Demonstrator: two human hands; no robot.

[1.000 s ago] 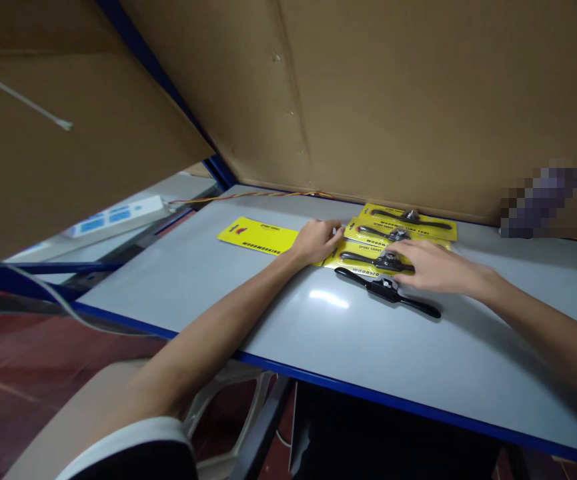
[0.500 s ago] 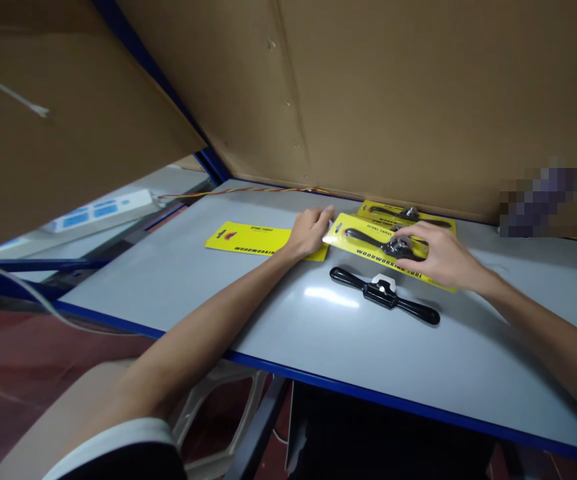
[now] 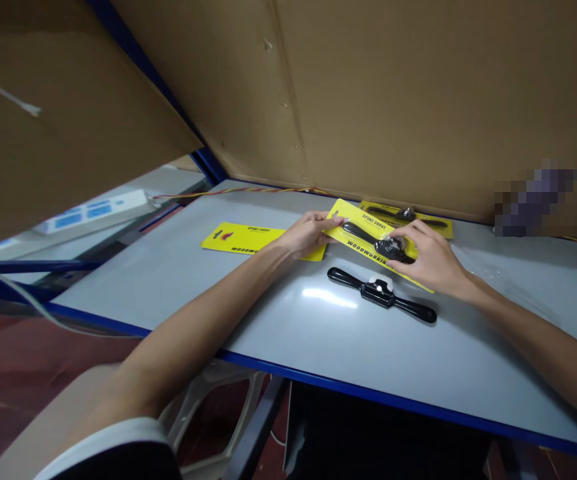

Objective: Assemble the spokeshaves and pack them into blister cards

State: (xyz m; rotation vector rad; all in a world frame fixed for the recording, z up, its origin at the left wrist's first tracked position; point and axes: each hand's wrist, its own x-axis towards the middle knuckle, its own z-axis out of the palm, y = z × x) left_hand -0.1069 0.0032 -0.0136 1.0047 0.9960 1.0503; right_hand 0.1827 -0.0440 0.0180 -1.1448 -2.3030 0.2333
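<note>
Head view: both hands hold one yellow carded spokeshave pack, lifted and tilted above the grey tabletop. Left hand pinches the pack's left end, fingers closed on the card edge near its hang hole. Right hand grips the pack's right half, thumb and fingers wrapped over the black tool under the blister, clamped on it. A loose spokeshave, black, no packaging, lies flat on the tabletop just in front of the held pack, apart from both hands, its handles running left to right. A bare yellow card lies flat to the left of the held pack, partly under the left hand. A second pack lies behind the held pack, close to the cardboard wall; only its far edge and part of its tool show. A red-and-yellow wire runs along the wall's foot, behind and left of the held pack. Far left of the held pack, off the tabletop, sits a white power strip. Blue edging borders the tabletop's near side. White cuff visible at lower left of frame.
</note>
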